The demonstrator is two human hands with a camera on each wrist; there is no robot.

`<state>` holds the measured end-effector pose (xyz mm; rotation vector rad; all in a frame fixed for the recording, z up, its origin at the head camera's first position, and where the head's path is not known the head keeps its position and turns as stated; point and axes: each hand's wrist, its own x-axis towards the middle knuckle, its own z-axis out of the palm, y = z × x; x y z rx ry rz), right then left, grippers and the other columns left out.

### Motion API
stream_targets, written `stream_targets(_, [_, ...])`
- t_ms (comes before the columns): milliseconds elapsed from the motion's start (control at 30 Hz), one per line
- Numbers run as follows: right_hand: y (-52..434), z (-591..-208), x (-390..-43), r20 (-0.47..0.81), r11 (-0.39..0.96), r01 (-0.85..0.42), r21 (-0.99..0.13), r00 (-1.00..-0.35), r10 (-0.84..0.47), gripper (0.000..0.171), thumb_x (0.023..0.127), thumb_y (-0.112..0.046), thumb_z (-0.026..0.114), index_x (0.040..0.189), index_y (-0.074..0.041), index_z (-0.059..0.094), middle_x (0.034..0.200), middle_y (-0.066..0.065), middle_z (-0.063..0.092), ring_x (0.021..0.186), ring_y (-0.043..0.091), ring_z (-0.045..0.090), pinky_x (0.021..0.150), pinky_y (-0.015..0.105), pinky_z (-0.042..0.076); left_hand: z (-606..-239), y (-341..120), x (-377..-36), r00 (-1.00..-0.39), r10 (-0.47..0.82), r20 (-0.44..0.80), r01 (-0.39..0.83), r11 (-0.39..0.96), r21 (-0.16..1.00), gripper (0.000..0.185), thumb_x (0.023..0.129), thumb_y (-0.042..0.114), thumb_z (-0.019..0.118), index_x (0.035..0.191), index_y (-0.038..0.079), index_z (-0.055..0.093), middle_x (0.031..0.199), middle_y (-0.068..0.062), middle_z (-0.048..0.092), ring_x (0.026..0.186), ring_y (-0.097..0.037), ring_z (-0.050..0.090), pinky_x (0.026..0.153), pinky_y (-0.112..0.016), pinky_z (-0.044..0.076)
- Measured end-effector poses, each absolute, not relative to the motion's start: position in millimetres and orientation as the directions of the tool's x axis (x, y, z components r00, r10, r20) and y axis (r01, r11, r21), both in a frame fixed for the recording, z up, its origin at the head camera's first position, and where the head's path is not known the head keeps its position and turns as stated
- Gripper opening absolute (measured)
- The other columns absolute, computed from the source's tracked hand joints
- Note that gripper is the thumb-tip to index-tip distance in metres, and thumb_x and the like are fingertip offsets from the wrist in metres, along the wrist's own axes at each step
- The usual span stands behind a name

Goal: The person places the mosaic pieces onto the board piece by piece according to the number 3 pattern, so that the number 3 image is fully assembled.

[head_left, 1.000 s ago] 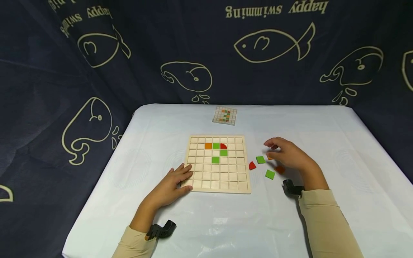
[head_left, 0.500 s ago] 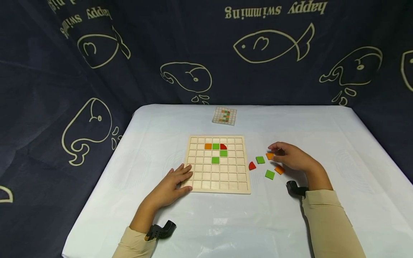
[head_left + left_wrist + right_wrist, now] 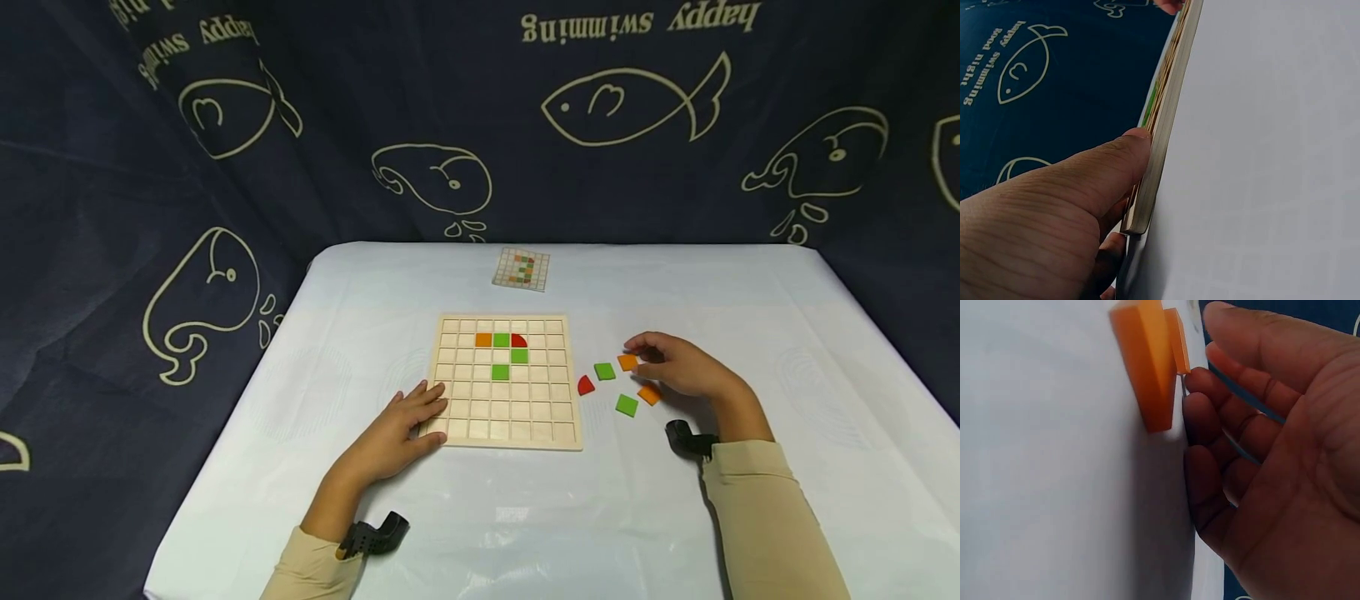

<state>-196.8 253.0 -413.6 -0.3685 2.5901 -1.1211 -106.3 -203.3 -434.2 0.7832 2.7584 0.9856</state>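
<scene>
Here the right hand (image 3: 682, 367) curls loosely, fingertips touching an orange tile (image 3: 627, 362) on the tablecloth (image 3: 750, 317); the left hand (image 3: 401, 421) lies flat, steadying the wooden grid board's (image 3: 510, 417) near-left corner

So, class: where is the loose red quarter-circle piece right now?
Head view: the red quarter-circle piece lies on the table, just right of the wooden board, left of a green square.

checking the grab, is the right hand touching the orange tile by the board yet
Touching. The right wrist view shows a fingertip against the orange tile's edge; the right hand has not closed round it.
</scene>
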Motion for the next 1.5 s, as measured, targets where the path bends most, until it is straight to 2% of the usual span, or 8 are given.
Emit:
stream_targets(300, [248,-417,-200,-0.182,0.706,-0.112,-0.699,-0.927,-0.327,0.035,0.092,-0.008,0.068,0.124,0.000,0.058,0.124,0.019,0.055,0.112,0.035,0.048,0.102,0.055,0.039,-434,-203,-107,-0.862,0.501,0.072,0.433,0.656,0.619,0.057,0.095,0.030,0.069,0.142,0.001,0.054,0.156,-0.008,0.037,0.148,-0.031,0.021,0.117,-0.062,0.010])
stream_targets(467, [246,-417,-202,-0.170,0.721,-0.142,-0.678,-0.925,-0.341,0.035,0.090,-0.003,0.065,0.124,0.001,0.059,0.122,0.019,0.054,0.108,0.035,0.047,0.098,0.052,0.041,-434,-203,-107,-0.864,0.499,0.069,0.428,0.656,0.622,0.056,0.095,0.029,0.069,0.142,0.001,0.054,0.156,-0.008,0.037,0.148,-0.030,0.021,0.117,-0.062,0.009])
stream_targets(733, [243,-418,-202,-0.167,0.737,-0.160,-0.656,-0.922,-0.348,0.032,0.091,0.001,0.062,0.123,-0.001,0.061,0.123,0.019,0.054,0.108,0.035,0.048,0.099,0.055,0.041,-434,-203,-108,-0.864,0.499,0.067,0.428,0.656,0.622,0.056,0.095,0.029,0.070,0.141,0.001,0.054,0.156,-0.008,0.038,0.148,-0.030,0.021,0.117,-0.061,0.009])
stream_targets(1333, [242,-421,-199,-0.155,0.736,-0.154,-0.660,-0.930,-0.333,0.027,0.093,0.000,0.062,0.119,-0.003,0.063,0.119,0.017,0.057,0.107,0.034,0.048,0.097,0.053,0.042,-434,-203,-107,-0.866,0.496,0.059,0.419,0.657,0.626,0.057,0.095,0.029,0.070,0.142,0.001,0.054,0.156,-0.008,0.037,0.149,-0.030,0.020,0.117,-0.060,0.009])
stream_targets(1500, [243,-421,-198,-0.147,0.722,-0.166,-0.671,-0.925,-0.349,0.026,0.093,-0.001,0.061,0.119,-0.003,0.063,0.117,0.016,0.057,0.105,0.033,0.049,0.094,0.049,0.043,-434,-203,-106,-0.866,0.497,0.054,0.417,0.660,0.625,0.057,0.095,0.029,0.070,0.142,0.001,0.054,0.156,-0.008,0.037,0.149,-0.029,0.020,0.117,-0.060,0.009])
